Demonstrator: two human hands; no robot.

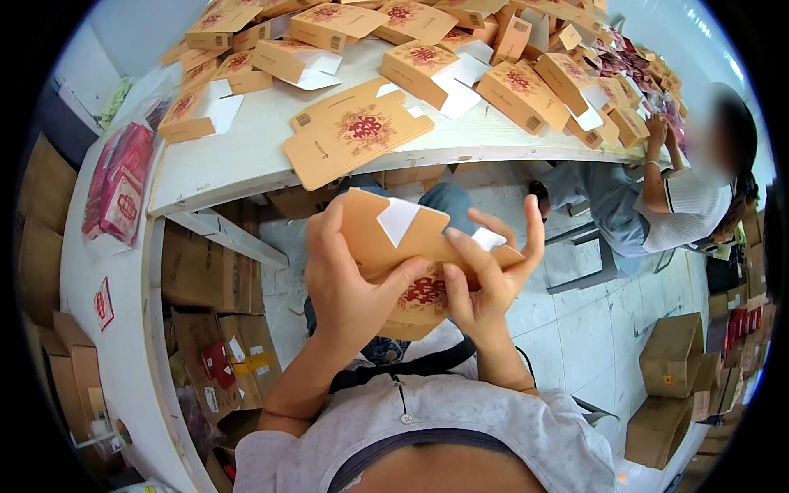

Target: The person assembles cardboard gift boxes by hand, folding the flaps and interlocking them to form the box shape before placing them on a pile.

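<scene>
In front of my chest, both hands hold a tan folding carton with a red floral print and white inner flaps; it looks partly folded. My left hand grips its left side, with the thumb pressed across the front panel. At the right end, my right hand pinches the carton between thumb and fingers, close to a small white flap, while other fingers stretch upward. Just beyond, flat unfolded cartons lie overlapping at the table's near edge. The carton's back side is hidden from me.
Shaped cartons are heaped along the white table. Red packages in clear plastic lie on the left side table. At the right sits a co-worker with hands at the heap. Brown shipping boxes stand on the floor.
</scene>
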